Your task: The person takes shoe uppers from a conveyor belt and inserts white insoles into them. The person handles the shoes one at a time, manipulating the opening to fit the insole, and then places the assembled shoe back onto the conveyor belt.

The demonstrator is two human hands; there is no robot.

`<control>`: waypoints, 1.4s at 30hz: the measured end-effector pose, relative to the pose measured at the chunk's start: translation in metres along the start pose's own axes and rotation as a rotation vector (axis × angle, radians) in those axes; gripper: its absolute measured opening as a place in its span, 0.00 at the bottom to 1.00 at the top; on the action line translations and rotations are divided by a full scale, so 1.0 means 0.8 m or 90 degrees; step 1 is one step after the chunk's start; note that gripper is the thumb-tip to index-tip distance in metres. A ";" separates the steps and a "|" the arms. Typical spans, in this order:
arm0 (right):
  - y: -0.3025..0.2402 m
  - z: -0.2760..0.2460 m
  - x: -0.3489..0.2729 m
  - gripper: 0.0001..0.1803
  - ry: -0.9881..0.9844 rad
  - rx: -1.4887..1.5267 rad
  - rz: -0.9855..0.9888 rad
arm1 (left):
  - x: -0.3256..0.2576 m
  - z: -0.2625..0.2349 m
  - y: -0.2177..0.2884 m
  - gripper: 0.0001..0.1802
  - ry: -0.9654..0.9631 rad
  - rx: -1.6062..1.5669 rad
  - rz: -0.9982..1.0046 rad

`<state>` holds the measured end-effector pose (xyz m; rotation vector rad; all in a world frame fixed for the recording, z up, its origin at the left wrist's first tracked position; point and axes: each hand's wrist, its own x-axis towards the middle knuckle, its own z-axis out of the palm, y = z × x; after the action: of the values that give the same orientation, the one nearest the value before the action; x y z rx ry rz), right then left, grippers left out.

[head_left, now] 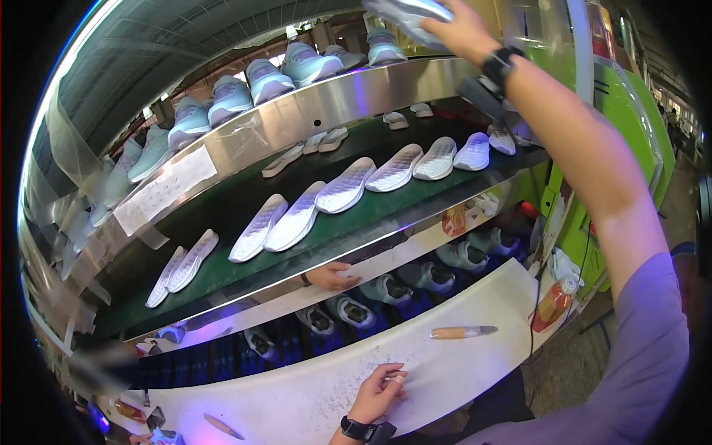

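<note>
While the right hand [461, 31] is raised to the far top shelf, its grip is wrapped around a pale grey shoe [406, 13], held at the level of the row of light blue shoes [268, 78] standing along that shelf. A dark watch [499, 65] sits on that wrist. The left hand [378, 391] rests on the near white table [297, 400], fingers curled loosely; whether anything small is pinched in its grip cannot be told. A wooden-handled knife [461, 332] lies on the table to the right of it, well apart. Beyond the table, a green belt [245, 274] carries white soles [345, 185] in a line from left to right. Below the belt's metal edge, another person's hand [330, 277] rests on the rail, above a lower row of dark grey shoes [386, 288]. An orange bottle [552, 302] hangs off the table's right end.
</note>
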<state>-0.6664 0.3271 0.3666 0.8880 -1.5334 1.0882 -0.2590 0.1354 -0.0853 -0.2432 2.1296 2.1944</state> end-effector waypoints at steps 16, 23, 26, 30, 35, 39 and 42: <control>-0.084 0.162 0.051 0.37 -0.404 -0.192 -0.106 | 0.216 -0.114 -0.069 0.45 0.615 0.433 0.096; -0.139 0.136 -0.053 0.24 -0.099 0.023 -0.248 | 0.271 -0.097 -0.021 0.55 0.566 0.367 -0.175; -0.238 0.155 -0.175 0.18 -0.518 0.288 -0.247 | 0.246 -0.151 -0.054 0.53 0.636 0.409 -0.187; -0.254 0.250 -0.264 0.25 -0.629 0.162 -0.289 | 0.252 -0.113 -0.008 0.45 0.585 0.216 -0.144; -0.279 0.273 -0.244 0.25 -0.872 -0.086 -0.292 | 0.171 -0.099 -0.004 0.43 0.347 0.085 0.153; -0.281 0.190 -0.235 0.11 -0.639 -0.118 -0.343 | 0.027 -0.082 0.027 0.41 0.075 0.095 0.175; -0.253 0.092 -0.251 0.11 -0.484 0.037 -0.349 | -0.032 -0.083 0.035 0.34 -0.167 0.259 0.138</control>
<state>-0.4587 0.1943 0.2050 1.7704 -1.6828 0.3971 -0.2342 0.0699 -0.0551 0.2943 2.4661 1.7032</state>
